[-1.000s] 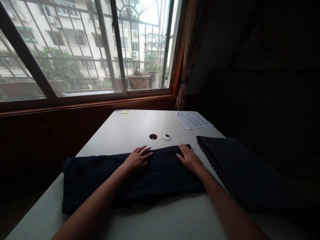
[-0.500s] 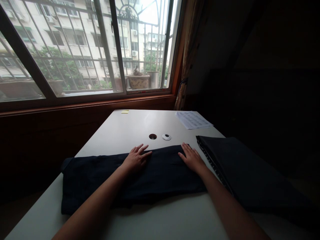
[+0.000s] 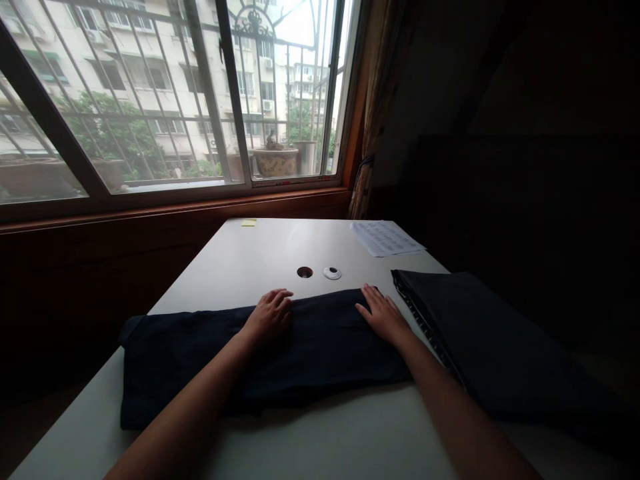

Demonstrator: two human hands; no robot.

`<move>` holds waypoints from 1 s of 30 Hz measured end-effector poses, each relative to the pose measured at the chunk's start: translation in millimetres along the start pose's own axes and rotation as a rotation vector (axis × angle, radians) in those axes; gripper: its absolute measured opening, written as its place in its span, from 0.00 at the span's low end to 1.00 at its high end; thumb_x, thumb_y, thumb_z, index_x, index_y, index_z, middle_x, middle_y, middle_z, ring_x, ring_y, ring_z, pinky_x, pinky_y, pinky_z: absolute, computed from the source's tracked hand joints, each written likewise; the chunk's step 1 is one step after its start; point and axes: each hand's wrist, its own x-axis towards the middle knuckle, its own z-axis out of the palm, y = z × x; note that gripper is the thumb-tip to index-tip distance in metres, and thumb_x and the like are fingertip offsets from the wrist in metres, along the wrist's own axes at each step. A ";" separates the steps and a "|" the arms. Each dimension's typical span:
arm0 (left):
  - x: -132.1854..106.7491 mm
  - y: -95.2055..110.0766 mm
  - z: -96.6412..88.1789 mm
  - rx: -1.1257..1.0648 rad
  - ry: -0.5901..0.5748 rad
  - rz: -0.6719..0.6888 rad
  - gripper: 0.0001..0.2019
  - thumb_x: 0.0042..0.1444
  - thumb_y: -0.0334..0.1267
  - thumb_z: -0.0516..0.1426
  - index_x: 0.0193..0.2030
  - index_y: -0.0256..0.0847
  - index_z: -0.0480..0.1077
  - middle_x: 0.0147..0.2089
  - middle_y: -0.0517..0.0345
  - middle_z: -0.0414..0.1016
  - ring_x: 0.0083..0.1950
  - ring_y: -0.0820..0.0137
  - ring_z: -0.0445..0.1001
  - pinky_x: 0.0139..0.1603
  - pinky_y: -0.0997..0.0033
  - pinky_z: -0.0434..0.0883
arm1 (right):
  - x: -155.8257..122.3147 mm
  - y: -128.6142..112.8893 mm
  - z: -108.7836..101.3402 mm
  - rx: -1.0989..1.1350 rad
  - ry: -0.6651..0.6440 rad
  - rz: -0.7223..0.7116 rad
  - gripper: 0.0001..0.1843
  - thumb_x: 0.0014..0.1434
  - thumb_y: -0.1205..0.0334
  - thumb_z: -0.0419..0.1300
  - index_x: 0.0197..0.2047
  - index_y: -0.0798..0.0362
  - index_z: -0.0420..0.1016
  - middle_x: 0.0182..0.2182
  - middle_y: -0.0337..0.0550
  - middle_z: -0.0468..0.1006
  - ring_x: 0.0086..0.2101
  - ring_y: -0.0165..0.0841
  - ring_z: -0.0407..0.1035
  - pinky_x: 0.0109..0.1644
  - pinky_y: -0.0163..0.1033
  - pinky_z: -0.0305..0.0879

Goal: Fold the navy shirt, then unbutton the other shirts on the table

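A dark navy folded cloth (image 3: 200, 360) lies lengthwise across the near part of the white table (image 3: 260, 253). My left hand (image 3: 270, 315) rests at the cloth's far edge near its middle, with the fingers curled together over that edge. Flat on the cloth's far right corner lies my right hand (image 3: 383, 315), fingers stretched out and holding nothing. Both forearms reach in from the bottom of the view.
A second dark folded garment (image 3: 480, 340) lies to the right of the cloth. Behind it is a printed sheet of paper (image 3: 385, 238). A cable hole (image 3: 305, 272) and its white cap (image 3: 332, 273) sit mid-table, a yellow note (image 3: 249, 223) at the far edge, below the barred window (image 3: 165, 100).
My left hand's fingers, spread flat before, have curled in at the cloth's far edge. The right hand has barely moved.
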 end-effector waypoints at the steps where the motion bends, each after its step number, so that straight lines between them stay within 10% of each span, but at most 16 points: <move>1: 0.0 -0.4 0.3 0.000 0.000 -0.001 0.13 0.65 0.34 0.54 0.55 0.43 0.68 0.65 0.52 0.66 0.67 0.58 0.61 0.67 0.52 0.65 | 0.1 0.1 0.2 0.002 0.002 0.000 0.36 0.70 0.44 0.40 0.75 0.51 0.48 0.73 0.44 0.49 0.71 0.41 0.43 0.73 0.55 0.42; 30: 27.5 -21.8 0.9 -0.100 0.096 -0.342 0.10 0.66 0.36 0.53 0.41 0.40 0.77 0.43 0.51 0.75 0.43 0.64 0.75 0.42 0.66 0.73 | -1.4 -1.6 -3.7 0.021 0.014 -0.007 0.35 0.70 0.44 0.41 0.74 0.51 0.51 0.73 0.45 0.50 0.71 0.41 0.44 0.72 0.55 0.44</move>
